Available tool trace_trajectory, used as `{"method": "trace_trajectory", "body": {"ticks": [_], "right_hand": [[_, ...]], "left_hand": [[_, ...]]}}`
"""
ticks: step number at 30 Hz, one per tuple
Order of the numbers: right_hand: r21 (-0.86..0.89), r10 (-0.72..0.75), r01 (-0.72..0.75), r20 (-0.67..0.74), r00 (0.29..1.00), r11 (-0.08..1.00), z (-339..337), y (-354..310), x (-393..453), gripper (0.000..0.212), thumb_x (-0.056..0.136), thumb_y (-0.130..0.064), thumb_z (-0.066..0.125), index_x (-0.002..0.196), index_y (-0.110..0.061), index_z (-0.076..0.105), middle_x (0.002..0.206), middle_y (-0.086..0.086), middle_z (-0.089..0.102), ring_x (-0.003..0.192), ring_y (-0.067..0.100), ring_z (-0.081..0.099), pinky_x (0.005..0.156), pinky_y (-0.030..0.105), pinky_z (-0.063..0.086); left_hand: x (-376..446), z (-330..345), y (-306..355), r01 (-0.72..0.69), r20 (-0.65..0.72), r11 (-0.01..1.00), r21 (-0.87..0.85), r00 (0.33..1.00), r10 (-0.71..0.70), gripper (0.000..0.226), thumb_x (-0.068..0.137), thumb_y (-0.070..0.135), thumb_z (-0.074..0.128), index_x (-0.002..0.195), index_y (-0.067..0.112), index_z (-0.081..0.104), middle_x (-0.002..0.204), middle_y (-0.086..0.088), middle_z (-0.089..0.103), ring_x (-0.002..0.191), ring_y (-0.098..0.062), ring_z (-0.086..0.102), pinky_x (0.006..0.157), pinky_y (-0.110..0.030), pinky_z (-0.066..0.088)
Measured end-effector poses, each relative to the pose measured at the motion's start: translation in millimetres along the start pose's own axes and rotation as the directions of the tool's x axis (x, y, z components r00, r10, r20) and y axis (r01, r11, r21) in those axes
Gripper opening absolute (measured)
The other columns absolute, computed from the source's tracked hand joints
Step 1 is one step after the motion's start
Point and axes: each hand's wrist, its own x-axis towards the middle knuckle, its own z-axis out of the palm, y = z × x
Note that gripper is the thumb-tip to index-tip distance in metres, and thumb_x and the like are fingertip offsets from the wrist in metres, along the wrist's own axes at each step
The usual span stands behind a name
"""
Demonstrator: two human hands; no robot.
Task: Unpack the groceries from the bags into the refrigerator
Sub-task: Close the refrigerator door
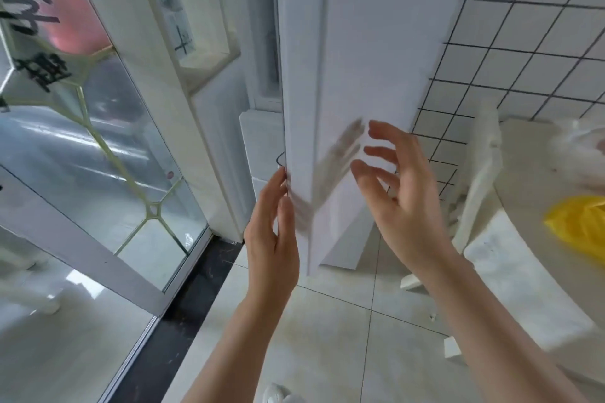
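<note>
Your refrigerator (360,42) stands straight ahead as a tall white column, its long axis vertical, and what faces you is the narrow edge of its door (299,108), running top to bottom just in front of both hands. Your left hand (271,232) is the nearer one: its fingers are straight and close together, with the fingertips lying at that door edge on the left side, touching it or as near as makes no difference (motion blur stops you from telling which). Your right hand (396,193) hovers on the other side of the edge, in front of the white face, fingers spread and loosely bent, holding nothing and apparently not in contact; the grey shape on the panel beside it reads as its shadow or reflection. So the edge lies between your two hands, and any swing of the door turns on the left fingers, which sit where a pull or push would act. The groceries are well off to your right: a yellow bag (579,219) and a pale plastic bag (579,147) lie on the round table (523,271), behind your right forearm, not yet unpacked as far as you can judge.
</note>
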Motion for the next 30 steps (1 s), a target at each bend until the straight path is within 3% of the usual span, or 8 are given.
{"method": "trace_trajectory", "body": {"ticks": [7, 10, 13, 19, 21, 23, 26, 30], "right_hand": [[-0.209, -0.219, 0.206, -0.043, 0.975, 0.956, 81, 9, 44, 0.054, 0.091, -0.02, 0.062, 0.139, -0.008, 0.041, 0.136, 0.005, 0.036, 0.126, 0.013, 0.042, 0.099, 0.033, 0.046], [-0.325, -0.259, 0.243, -0.006, 0.966, 0.914, 110, 20, 58, 0.061, 0.092, -0.022, 0.062, 0.144, -0.008, 0.034, 0.144, 0.012, 0.03, 0.133, 0.02, 0.035, 0.103, 0.036, 0.044], [-0.451, -0.29, 0.282, 0.054, 0.956, 0.847, 130, 34, 77, 0.065, 0.092, -0.023, 0.06, 0.148, -0.012, 0.029, 0.148, 0.014, 0.024, 0.136, 0.029, 0.031, 0.103, 0.043, 0.044], [-0.566, -0.392, 0.378, 0.103, 0.914, 0.733, 153, 59, 130, 0.053, 0.09, -0.018, 0.063, 0.14, -0.01, 0.045, 0.143, 0.016, 0.036, 0.129, 0.033, 0.035, 0.109, 0.018, 0.023], [-0.547, -0.48, 0.451, 0.1, 0.872, 0.706, 160, 61, 152, 0.046, 0.09, -0.012, 0.063, 0.134, -0.005, 0.051, 0.138, 0.021, 0.042, 0.13, 0.035, 0.036, 0.113, 0.025, 0.025], [-0.534, -0.538, 0.515, 0.127, 0.833, 0.67, 167, 65, 174, 0.043, 0.091, -0.01, 0.061, 0.133, -0.005, 0.053, 0.14, 0.023, 0.042, 0.136, 0.037, 0.034, 0.114, 0.042, 0.029], [-0.601, -0.54, 0.547, 0.217, 0.813, 0.582, 180, 81, 205, 0.049, 0.092, -0.016, 0.061, 0.139, -0.014, 0.048, 0.148, 0.018, 0.034, 0.143, 0.033, 0.025, 0.112, 0.062, 0.02], [-0.717, -0.567, 0.582, 0.314, 0.761, 0.384, 188, 111, 248, 0.056, 0.091, -0.024, 0.059, 0.145, -0.025, 0.04, 0.154, 0.009, 0.023, 0.146, 0.026, 0.02, 0.113, 0.064, 0.012]], "left_hand": [[66, -37, -14, 0.071, 0.02, 0.996, -0.045, 0.997, -0.07, 0.049, 0.098, 0.041, 0.043, 0.143, 0.021, 0.043, 0.134, 0.003, 0.057, 0.128, -0.017, 0.051, 0.107, -0.05, 0.041], [97, -46, -14, 0.113, 0.01, 0.989, -0.093, 0.994, -0.113, 0.052, 0.094, 0.046, 0.047, 0.139, 0.02, 0.047, 0.118, -0.005, 0.063, 0.113, -0.02, 0.059, 0.102, -0.05, 0.045], [124, -50, -16, 0.118, 0.002, 0.985, -0.122, 0.993, -0.119, 0.041, 0.099, 0.036, 0.049, 0.135, 0.015, 0.05, 0.11, -0.004, 0.066, 0.105, -0.019, 0.063, 0.096, -0.045, 0.05], [185, -58, -47, 0.097, -0.084, 0.99, -0.098, 0.991, -0.106, 0.034, 0.101, 0.033, 0.045, 0.124, 0.012, 0.055, 0.1, 0.0, 0.065, 0.094, -0.022, 0.063, 0.084, -0.047, 0.053], [206, -57, -59, 0.085, -0.114, 0.991, -0.105, 0.989, -0.097, 0.032, 0.099, 0.034, 0.043, 0.119, 0.012, 0.056, 0.093, -0.006, 0.061, 0.088, -0.029, 0.058, 0.078, -0.05, 0.05], [227, -55, -70, 0.075, -0.144, 0.993, -0.088, 0.986, -0.087, 0.029, 0.101, 0.034, 0.041, 0.114, 0.014, 0.057, 0.092, -0.01, 0.058, 0.087, -0.033, 0.056, 0.077, -0.05, 0.049], [260, -48, -88, 0.072, -0.212, 0.996, -0.055, 0.974, -0.082, 0.022, 0.104, 0.028, 0.036, 0.097, 0.016, 0.055, 0.078, 0.009, 0.053, 0.073, -0.011, 0.05, 0.068, -0.028, 0.043], [310, -34, -106, 0.099, -0.284, 0.994, -0.053, 0.952, -0.11, 0.032, 0.105, 0.02, 0.033, 0.075, 0.025, 0.04, 0.063, 0.016, 0.039, 0.06, -0.004, 0.034, 0.057, -0.018, 0.031]]}}
